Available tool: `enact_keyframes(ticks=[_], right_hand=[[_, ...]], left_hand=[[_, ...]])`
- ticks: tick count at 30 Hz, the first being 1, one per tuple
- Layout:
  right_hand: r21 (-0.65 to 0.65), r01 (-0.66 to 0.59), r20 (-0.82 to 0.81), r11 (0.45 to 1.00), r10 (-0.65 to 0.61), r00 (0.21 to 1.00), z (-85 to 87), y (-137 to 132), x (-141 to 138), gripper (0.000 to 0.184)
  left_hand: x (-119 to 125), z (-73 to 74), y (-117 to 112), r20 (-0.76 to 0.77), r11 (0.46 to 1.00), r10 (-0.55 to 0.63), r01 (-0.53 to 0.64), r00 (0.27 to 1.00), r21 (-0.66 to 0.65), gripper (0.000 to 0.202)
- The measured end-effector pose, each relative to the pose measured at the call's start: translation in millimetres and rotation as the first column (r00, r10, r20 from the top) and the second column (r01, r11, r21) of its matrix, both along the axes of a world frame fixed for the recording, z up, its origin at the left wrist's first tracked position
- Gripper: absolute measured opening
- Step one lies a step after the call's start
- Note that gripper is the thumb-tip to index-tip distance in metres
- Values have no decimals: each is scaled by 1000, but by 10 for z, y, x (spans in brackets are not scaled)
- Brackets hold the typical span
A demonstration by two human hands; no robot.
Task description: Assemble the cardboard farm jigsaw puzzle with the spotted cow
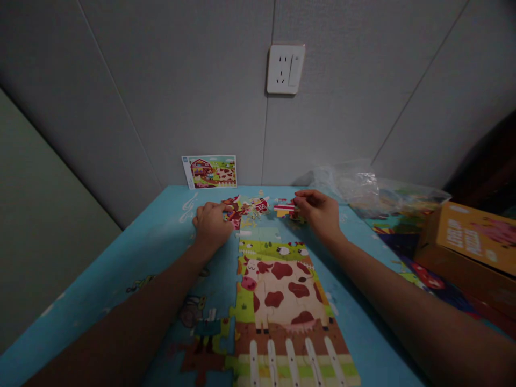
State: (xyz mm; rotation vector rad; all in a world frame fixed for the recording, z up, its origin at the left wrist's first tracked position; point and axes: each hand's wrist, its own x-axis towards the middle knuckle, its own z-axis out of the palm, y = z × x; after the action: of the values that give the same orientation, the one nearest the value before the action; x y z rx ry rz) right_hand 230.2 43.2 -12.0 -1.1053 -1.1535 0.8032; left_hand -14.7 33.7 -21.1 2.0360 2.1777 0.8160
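On the blue table, a partly joined jigsaw puzzle [288, 290] shows a spotted cow, sheep and a white fence. At the far end lie loose puzzle pieces [258, 206], some overlapping. My left hand [213, 226] is at the left edge of these pieces, its fingers bent round a red and purple puzzle piece [231, 215]. Opposite it, my right hand [321, 212] pinches a puzzle piece [284, 208] with red and white stripes between thumb and forefinger. A separate joined section [207, 328] with a figure's legs lies left of the cow, partly behind my left forearm.
A picture card [212, 172] of a barn and cow leans against the grey wall. A clear plastic bag [346, 183] lies at the back right. An orange puzzle box [471, 242] stands on the right. A socket [285, 70] is on the wall above.
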Motion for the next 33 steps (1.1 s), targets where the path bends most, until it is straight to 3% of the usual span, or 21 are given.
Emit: enact_keyframes(ticks=[4, 10, 13, 15, 18, 20, 22, 24, 27, 33], right_hand=[[-44, 119, -7, 992, -119, 993, 64, 26, 118, 31], [-42, 169, 20, 985, -168, 986, 55, 78, 196, 28], [-22, 227, 165, 974, -221, 961, -36, 152, 285, 25], [-9, 279, 403, 960, -251, 880, -117, 202, 353, 23], [4, 341, 727, 940, -237, 645, -202, 243, 407, 19], [42, 357, 818, 933, -238, 524, -208, 238, 401, 19], [117, 358, 846, 926, -282, 453, -174, 207, 370, 21], [199, 345, 843, 917, -340, 417, -120, 156, 324, 23], [286, 265, 816, 921, -379, 435, -48, 62, 233, 23], [315, -47, 824, 948, -249, 509, -6, -91, 36, 17]], left_hand=[[1, -3, 1, -16, 1000, -5, 5, 1000, -14, 42], [16, 18, -15, 1, 1000, 14, -14, 1000, 7, 35], [31, 19, -14, 17, 997, 73, -74, 997, 19, 38], [36, 9, -10, 8, 994, 105, -105, 994, 19, 44], [33, -12, -8, -51, 992, 120, -121, 991, -23, 58], [28, -21, -11, -94, 991, 111, -117, 989, -60, 64], [23, -21, -13, -118, 990, 106, -116, 987, -79, 65], [18, -16, -9, -122, 990, 105, -115, 987, -82, 63], [1, -8, 13, -95, 991, 86, -95, 992, -91, 55], [-47, -10, 62, -35, 996, 29, -32, 999, -82, 45]])
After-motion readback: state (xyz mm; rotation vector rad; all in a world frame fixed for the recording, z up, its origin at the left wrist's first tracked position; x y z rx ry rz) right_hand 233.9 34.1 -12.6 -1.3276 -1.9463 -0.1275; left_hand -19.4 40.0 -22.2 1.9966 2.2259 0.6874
